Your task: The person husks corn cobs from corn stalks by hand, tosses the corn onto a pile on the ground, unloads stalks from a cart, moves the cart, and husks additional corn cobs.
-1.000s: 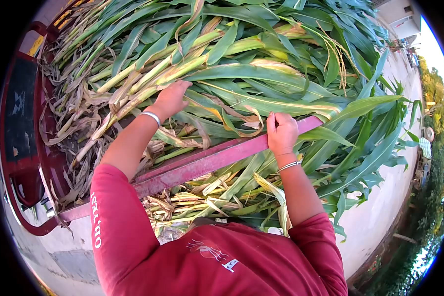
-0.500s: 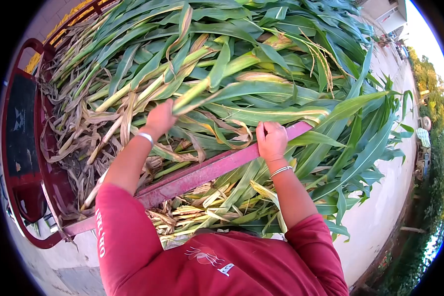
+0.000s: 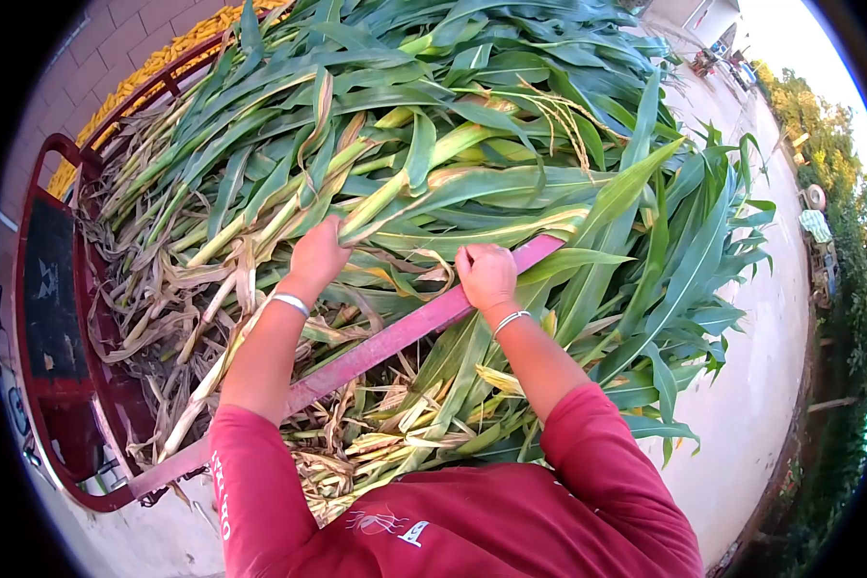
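Observation:
Green corn stalks (image 3: 395, 188) with dry brown lower ends lie heaped in a red metal cart. My left hand (image 3: 319, 256), a silver bangle on its wrist, is closed round a corn stalk whose pale lower end slants down to the left. On the cart's pinkish-red side rail (image 3: 376, 349) my right hand (image 3: 487, 275) rests with its fingers curled round the top edge. More stalks and dry leaves (image 3: 395, 424) lie on the near side of the rail, beside my red shirt.
The cart's red end frame with a dark panel (image 3: 50, 289) stands at the left. Yellow corn cobs (image 3: 154, 65) lie behind it on brick paving. Pale concrete ground (image 3: 756, 356) runs along the right, with trees and a wheel beyond.
My left hand has closed round a stalk and drawn it slightly toward me. My right hand still grips the rail. The whole view has shifted and turned.

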{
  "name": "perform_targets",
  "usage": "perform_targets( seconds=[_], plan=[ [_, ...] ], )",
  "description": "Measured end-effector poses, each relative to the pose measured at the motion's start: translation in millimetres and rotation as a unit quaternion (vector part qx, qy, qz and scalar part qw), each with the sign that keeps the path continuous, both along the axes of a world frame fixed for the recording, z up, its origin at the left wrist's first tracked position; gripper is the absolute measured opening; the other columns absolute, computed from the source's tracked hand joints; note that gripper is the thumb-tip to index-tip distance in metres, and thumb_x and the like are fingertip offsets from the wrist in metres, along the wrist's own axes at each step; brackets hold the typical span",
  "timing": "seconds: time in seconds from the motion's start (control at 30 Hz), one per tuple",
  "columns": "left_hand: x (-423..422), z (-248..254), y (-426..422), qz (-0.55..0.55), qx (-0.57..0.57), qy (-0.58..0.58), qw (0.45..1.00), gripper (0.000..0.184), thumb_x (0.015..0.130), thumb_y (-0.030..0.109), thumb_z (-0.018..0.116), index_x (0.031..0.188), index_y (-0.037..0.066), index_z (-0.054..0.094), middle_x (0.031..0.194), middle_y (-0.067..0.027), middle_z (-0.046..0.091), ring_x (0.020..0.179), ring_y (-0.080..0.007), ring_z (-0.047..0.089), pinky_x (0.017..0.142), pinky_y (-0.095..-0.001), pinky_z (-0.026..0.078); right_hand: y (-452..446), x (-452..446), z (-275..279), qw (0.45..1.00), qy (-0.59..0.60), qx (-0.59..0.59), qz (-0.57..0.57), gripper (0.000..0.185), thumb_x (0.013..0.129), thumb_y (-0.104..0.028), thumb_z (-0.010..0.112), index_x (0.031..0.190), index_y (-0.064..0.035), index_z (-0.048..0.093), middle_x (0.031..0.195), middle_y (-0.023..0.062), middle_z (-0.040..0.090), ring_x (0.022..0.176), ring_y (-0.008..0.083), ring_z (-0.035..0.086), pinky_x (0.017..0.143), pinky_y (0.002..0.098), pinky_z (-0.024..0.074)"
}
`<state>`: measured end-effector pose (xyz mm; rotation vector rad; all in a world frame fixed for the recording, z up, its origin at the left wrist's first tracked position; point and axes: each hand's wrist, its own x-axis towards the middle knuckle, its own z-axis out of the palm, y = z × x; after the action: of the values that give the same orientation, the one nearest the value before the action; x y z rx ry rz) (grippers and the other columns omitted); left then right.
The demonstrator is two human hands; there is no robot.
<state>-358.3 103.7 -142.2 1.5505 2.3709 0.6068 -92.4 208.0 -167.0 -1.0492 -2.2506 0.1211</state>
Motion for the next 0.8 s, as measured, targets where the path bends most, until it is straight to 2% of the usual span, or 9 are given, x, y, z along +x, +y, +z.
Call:
perform_targets(
  seconds=[0.3,0.37,0.4,0.43,0.53,0.6,0.67,0.73,0.8],
  plan=[
    [-33.9,-30.9,20.6,0.042,0.016,0.024,0.999,0.036,0.073,0.015,0.066,0.108,0.010,0.060,0.095,-0.0193,0.066,0.091,-0.0373,0.063,0.080,-0.0453,0.049,1.6,4.1,0.1,0.999,-0.030,0.001,0.009,0.029,0.081,-0.026,0.060,0.058,-0.0079,0.059,0.063,0.0112,0.061,0.062,0.0300,0.059,0.061,0.0432,0.0456],
    [-45.8,-5.6,30.8,0.082,-0.032,0.100,0.991,0.038,0.073,0.014,0.066,0.111,0.012,0.060,0.095,-0.0181,0.066,0.092,-0.0356,0.063,0.079,-0.0448,0.050,2.8,5.2,-2.0,0.999,-0.037,-0.014,0.022,0.027,0.081,-0.026,0.058,0.060,-0.0095,0.061,0.064,0.0095,0.063,0.064,0.0272,0.061,0.064,0.0421,0.0448],
    [-64.3,-5.7,40.6,0.082,-0.010,0.131,0.988,0.035,0.074,0.014,0.066,0.109,0.013,0.061,0.095,-0.0170,0.066,0.090,-0.0350,0.064,0.078,-0.0445,0.050,2.3,6.8,2.8,0.999,-0.036,-0.036,0.019,0.025,0.080,-0.025,0.058,0.061,-0.0092,0.061,0.066,0.0086,0.064,0.066,0.0267,0.061,0.066,0.0414,0.0446],
    [-53.8,26.3,44.8,0.070,-0.008,0.121,0.990,0.032,0.075,0.015,0.065,0.106,0.014,0.061,0.094,-0.0159,0.066,0.088,-0.0353,0.064,0.078,-0.0446,0.051,8.9,6.0,4.4,0.999,-0.034,-0.033,0.016,0.025,0.080,-0.025,0.058,0.061,-0.0092,0.061,0.066,0.0086,0.064,0.066,0.0267,0.061,0.066,0.0414,0.0446],
    [-22.3,97.1,57.0,0.022,-0.002,0.161,0.987,0.024,0.076,0.014,0.064,0.099,0.009,0.060,0.090,-0.0169,0.066,0.085,-0.0360,0.064,0.075,-0.0456,0.051,6.2,10.7,0.8,0.998,0.002,-0.048,0.028,0.024,0.081,-0.024,0.058,0.062,-0.0091,0.062,0.069,0.0082,0.064,0.070,0.0257,0.061,0.070,0.0394,0.0440],
    [23.5,155.3,57.3,-0.065,-0.027,0.251,0.965,0.022,0.078,0.015,0.064,0.095,0.004,0.056,0.087,-0.0188,0.065,0.084,-0.0364,0.064,0.073,-0.0461,0.051,8.1,10.1,0.2,0.999,0.004,-0.046,0.023,0.024,0.081,-0.024,0.057,0.062,-0.0091,0.062,0.069,0.0081,0.064,0.070,0.0257,0.061,0.069,0.0394,0.0440],
    [49.5,183.8,58.3,-0.097,-0.024,0.276,0.956,0.022,0.079,0.015,0.064,0.093,0.003,0.054,0.085,-0.0190,0.065,0.082,-0.0364,0.064,0.072,-0.0460,0.051,8.0,11.9,-0.4,0.999,0.006,-0.040,0.025,0.024,0.081,-0.024,0.057,0.062,-0.0091,0.062,0.069,0.0080,0.064,0.070,0.0257,0.061,0.069,0.0395,0.0439],
    [60.1,189.9,47.1,-0.131,-0.047,0.283,0.949,0.024,0.081,0.018,0.064,0.095,0.002,0.051,0.083,-0.0177,0.065,0.079,-0.0362,0.064,0.069,-0.0454,0.052,6.3,12.9,-1.0,0.999,0.001,-0.032,0.022,0.025,0.081,-0.024,0.057,0.063,-0.0089,0.062,0.069,0.0080,0.065,0.071,0.0257,0.062,0.070,0.0401,0.0443],
    [79.8,172.5,17.8,-0.074,-0.099,0.255,0.959,0.027,0.085,0.020,0.061,0.100,0.003,0.049,0.081,-0.0186,0.064,0.076,-0.0357,0.065,0.066,-0.0474,0.052,8.9,11.4,2.9,0.999,0.019,-0.031,0.024,0.025,0.081,-0.025,0.057,0.063,-0.0087,0.063,0.069,0.0083,0.065,0.072,0.0259,0.062,0.070,0.0404,0.0448]
  ],
)
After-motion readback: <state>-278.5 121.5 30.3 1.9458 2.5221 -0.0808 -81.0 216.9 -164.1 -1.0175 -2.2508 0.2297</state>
